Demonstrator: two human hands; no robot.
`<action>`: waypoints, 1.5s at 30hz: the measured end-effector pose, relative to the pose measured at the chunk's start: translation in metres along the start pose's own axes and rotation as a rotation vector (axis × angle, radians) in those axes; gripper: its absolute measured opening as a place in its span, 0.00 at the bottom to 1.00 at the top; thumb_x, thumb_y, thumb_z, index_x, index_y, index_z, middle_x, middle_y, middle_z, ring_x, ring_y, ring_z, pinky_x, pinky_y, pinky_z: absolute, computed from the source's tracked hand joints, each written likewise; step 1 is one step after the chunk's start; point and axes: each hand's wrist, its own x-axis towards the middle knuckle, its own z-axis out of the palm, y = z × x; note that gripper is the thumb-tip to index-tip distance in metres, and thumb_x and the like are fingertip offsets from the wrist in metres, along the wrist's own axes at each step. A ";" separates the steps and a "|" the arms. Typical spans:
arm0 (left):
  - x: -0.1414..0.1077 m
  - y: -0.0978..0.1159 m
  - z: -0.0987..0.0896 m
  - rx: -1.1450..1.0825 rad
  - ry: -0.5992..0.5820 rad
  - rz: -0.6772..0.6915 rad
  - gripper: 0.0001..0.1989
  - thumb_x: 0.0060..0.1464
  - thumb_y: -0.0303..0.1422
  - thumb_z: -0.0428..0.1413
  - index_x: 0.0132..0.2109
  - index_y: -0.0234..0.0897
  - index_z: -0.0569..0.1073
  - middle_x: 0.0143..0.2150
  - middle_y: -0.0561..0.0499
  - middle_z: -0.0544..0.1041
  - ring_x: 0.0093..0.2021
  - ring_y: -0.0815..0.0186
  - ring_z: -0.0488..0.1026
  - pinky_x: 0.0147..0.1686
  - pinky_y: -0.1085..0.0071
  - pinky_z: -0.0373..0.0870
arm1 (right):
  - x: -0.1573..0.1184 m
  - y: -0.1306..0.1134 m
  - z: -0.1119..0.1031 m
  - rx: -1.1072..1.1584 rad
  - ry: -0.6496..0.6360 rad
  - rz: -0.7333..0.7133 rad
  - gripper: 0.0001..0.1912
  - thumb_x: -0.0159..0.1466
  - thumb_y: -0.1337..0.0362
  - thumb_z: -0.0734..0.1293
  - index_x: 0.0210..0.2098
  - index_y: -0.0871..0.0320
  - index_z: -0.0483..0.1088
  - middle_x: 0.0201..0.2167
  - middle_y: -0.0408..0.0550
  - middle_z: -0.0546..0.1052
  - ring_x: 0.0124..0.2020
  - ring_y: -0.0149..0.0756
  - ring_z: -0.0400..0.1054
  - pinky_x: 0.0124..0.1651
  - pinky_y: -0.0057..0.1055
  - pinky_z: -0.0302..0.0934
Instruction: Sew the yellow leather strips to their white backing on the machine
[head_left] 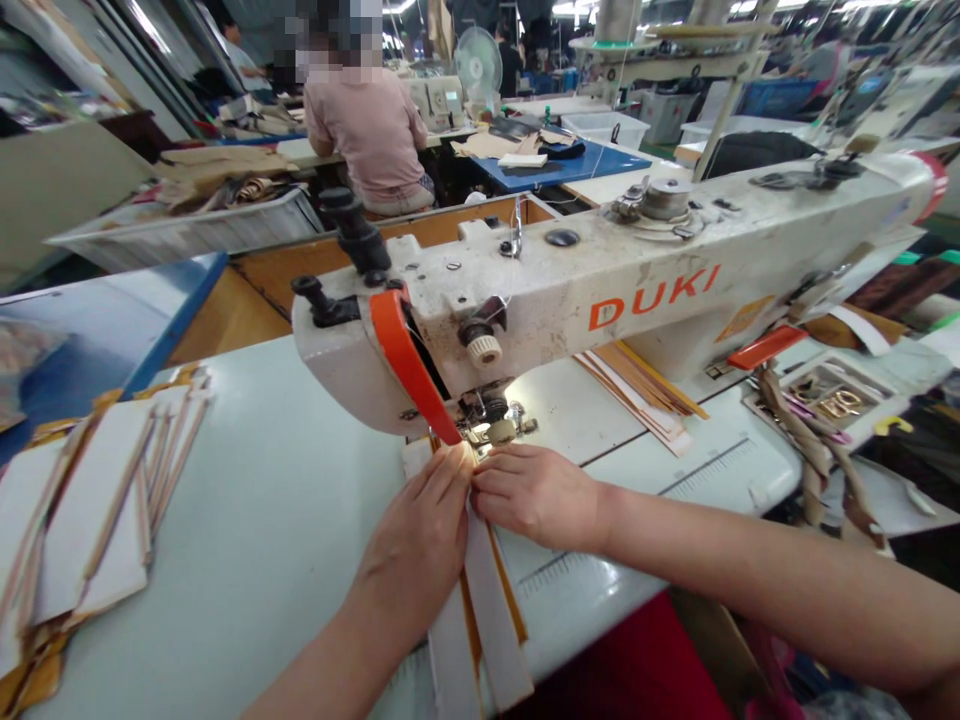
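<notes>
Both hands meet just in front of the needle area of a white sewing machine [525,310]. My left hand [424,535] has its fingers pressed together on long white-faced strips [499,620] with mustard-coloured layers beneath. Curled against the same strips from the other side is my right hand [544,497], its fingertips touching those of the left. The strips run from under the fingers down past the table's front edge. An orange guard [412,365] slants down beside the lit presser foot area [499,428]. My fingers hide the exact grip points.
Stacked white and tan pieces [94,500] lie at the left of the table [277,480]. More strips [637,395] rest behind the machine arm. A tray [840,400] with metal rings stands at the right. A person in a pink shirt [367,130] sits ahead.
</notes>
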 end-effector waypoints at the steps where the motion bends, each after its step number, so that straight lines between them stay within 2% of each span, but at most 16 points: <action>1: -0.001 0.000 0.001 -0.005 -0.007 -0.002 0.20 0.59 0.22 0.42 0.55 0.23 0.68 0.52 0.36 0.75 0.55 0.57 0.70 0.54 0.60 0.71 | 0.000 0.000 0.000 -0.002 -0.012 0.003 0.13 0.70 0.69 0.59 0.30 0.60 0.69 0.32 0.47 0.74 0.37 0.37 0.67 0.46 0.33 0.62; 6: -0.004 0.000 0.005 -0.007 -0.042 -0.021 0.21 0.60 0.23 0.41 0.57 0.24 0.67 0.55 0.36 0.73 0.58 0.56 0.68 0.55 0.58 0.70 | 0.002 -0.001 -0.002 -0.001 -0.122 0.015 0.09 0.68 0.68 0.62 0.32 0.61 0.70 0.34 0.47 0.75 0.39 0.38 0.68 0.47 0.34 0.62; 10: -0.015 0.012 0.001 0.066 -0.023 -0.022 0.21 0.60 0.23 0.40 0.56 0.21 0.67 0.56 0.32 0.72 0.58 0.54 0.69 0.53 0.57 0.71 | -0.005 -0.011 -0.008 -0.020 -0.157 0.055 0.07 0.69 0.69 0.62 0.40 0.65 0.71 0.42 0.52 0.76 0.45 0.38 0.68 0.51 0.35 0.62; 13: -0.031 0.030 -0.012 0.096 0.024 0.033 0.19 0.61 0.24 0.42 0.54 0.21 0.70 0.55 0.33 0.73 0.57 0.54 0.70 0.51 0.59 0.72 | -0.021 -0.027 -0.017 0.016 -0.135 0.124 0.10 0.69 0.69 0.61 0.48 0.66 0.69 0.49 0.55 0.75 0.49 0.38 0.67 0.54 0.36 0.61; 15: -0.042 0.043 -0.024 0.039 0.035 0.088 0.18 0.61 0.25 0.44 0.54 0.24 0.70 0.56 0.35 0.73 0.58 0.55 0.69 0.52 0.61 0.72 | -0.034 -0.041 -0.023 0.087 -0.099 0.187 0.12 0.69 0.68 0.60 0.50 0.65 0.68 0.50 0.56 0.74 0.51 0.38 0.66 0.55 0.36 0.60; 18: -0.056 0.057 -0.038 -0.081 0.026 0.151 0.16 0.61 0.26 0.47 0.53 0.29 0.72 0.56 0.40 0.74 0.58 0.59 0.69 0.53 0.66 0.71 | -0.053 -0.060 -0.030 0.214 -0.016 0.237 0.11 0.69 0.69 0.59 0.48 0.64 0.69 0.46 0.55 0.75 0.51 0.38 0.66 0.56 0.36 0.60; 21: -0.064 0.061 -0.044 -0.155 0.024 0.173 0.14 0.61 0.29 0.49 0.50 0.33 0.74 0.53 0.42 0.77 0.56 0.60 0.71 0.52 0.69 0.71 | -0.065 -0.071 -0.033 0.289 0.022 0.229 0.10 0.67 0.70 0.59 0.44 0.63 0.69 0.42 0.54 0.75 0.50 0.39 0.66 0.54 0.36 0.62; 26: -0.069 0.061 -0.040 -0.155 0.121 0.195 0.17 0.61 0.23 0.44 0.47 0.35 0.76 0.47 0.45 0.80 0.53 0.62 0.74 0.50 0.71 0.72 | -0.069 -0.073 -0.034 0.304 -0.002 0.168 0.08 0.66 0.68 0.60 0.43 0.62 0.68 0.40 0.55 0.74 0.48 0.40 0.66 0.51 0.37 0.64; 29: -0.072 0.063 -0.033 -0.153 0.132 0.209 0.18 0.61 0.22 0.43 0.47 0.34 0.76 0.47 0.45 0.80 0.52 0.63 0.74 0.50 0.71 0.72 | -0.069 -0.071 -0.034 0.301 0.008 0.150 0.09 0.67 0.68 0.59 0.43 0.62 0.69 0.40 0.55 0.74 0.48 0.40 0.66 0.51 0.36 0.64; 33: -0.079 0.068 -0.022 -0.184 0.210 0.140 0.20 0.59 0.21 0.41 0.50 0.34 0.74 0.47 0.45 0.80 0.54 0.62 0.73 0.53 0.68 0.70 | -0.070 -0.070 -0.034 0.308 0.007 0.130 0.10 0.67 0.68 0.58 0.43 0.63 0.69 0.39 0.55 0.74 0.48 0.41 0.66 0.51 0.37 0.64; 38: -0.084 0.070 -0.017 -0.216 0.203 0.128 0.21 0.58 0.21 0.42 0.52 0.35 0.73 0.48 0.45 0.79 0.55 0.62 0.72 0.55 0.68 0.69 | -0.071 -0.070 -0.033 0.312 -0.012 0.133 0.10 0.66 0.68 0.59 0.43 0.62 0.69 0.39 0.55 0.74 0.49 0.41 0.66 0.51 0.37 0.64; 45: -0.082 0.070 -0.019 -0.176 0.214 0.145 0.21 0.60 0.21 0.41 0.49 0.34 0.75 0.47 0.45 0.80 0.54 0.63 0.72 0.54 0.69 0.69 | -0.071 -0.070 -0.032 0.313 0.013 0.134 0.10 0.66 0.69 0.58 0.43 0.62 0.69 0.39 0.55 0.74 0.48 0.41 0.66 0.50 0.37 0.65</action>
